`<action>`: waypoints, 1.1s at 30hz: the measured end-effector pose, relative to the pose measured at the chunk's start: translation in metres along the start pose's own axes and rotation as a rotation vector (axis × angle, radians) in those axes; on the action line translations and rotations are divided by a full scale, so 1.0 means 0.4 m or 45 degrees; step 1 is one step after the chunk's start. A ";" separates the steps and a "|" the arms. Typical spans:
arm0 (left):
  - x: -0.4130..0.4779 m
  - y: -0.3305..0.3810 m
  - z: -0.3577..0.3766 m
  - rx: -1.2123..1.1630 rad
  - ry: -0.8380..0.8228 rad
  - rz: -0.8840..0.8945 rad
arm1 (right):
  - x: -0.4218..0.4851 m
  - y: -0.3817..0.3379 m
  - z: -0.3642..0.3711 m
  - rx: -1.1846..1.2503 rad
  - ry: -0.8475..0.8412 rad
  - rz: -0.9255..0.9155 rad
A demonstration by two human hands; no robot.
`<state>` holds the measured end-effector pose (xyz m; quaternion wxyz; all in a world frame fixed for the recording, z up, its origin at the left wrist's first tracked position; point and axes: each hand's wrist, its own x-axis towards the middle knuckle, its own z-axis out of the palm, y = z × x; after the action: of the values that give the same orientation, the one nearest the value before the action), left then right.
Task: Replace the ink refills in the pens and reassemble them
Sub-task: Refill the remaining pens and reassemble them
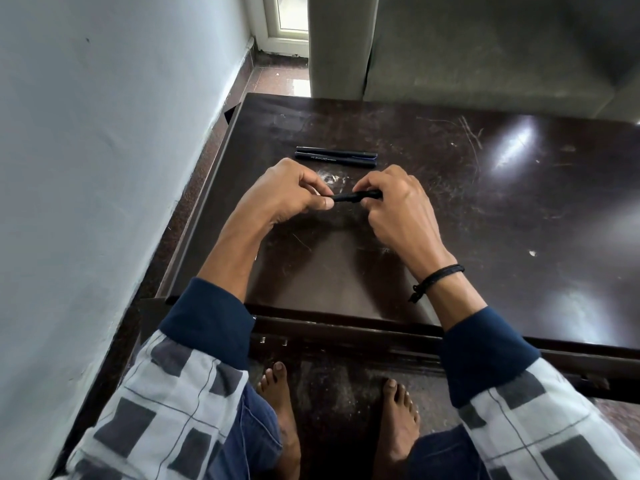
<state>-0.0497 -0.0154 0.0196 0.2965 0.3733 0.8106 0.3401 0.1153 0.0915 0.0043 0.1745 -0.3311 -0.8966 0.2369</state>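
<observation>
One black pen [349,196] is being held level above the dark desk [485,220]: the left hand [291,192] is pinching its left end with curled fingers [325,203], and the right hand [394,202] is gripping its right end. Two more pens [336,155] are lying side by side just beyond.

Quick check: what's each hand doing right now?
Left hand: pinches one end of the black pen.
Right hand: grips the pen's other end.
</observation>
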 end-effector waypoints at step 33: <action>-0.017 0.043 0.046 -0.315 -0.062 0.106 | 0.007 -0.024 -0.032 1.202 -0.278 0.779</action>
<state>-0.0255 -0.0065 0.0235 0.3456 0.3753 0.7388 0.4404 0.1144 0.0911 0.0206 0.1334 -0.4354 -0.5698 0.6841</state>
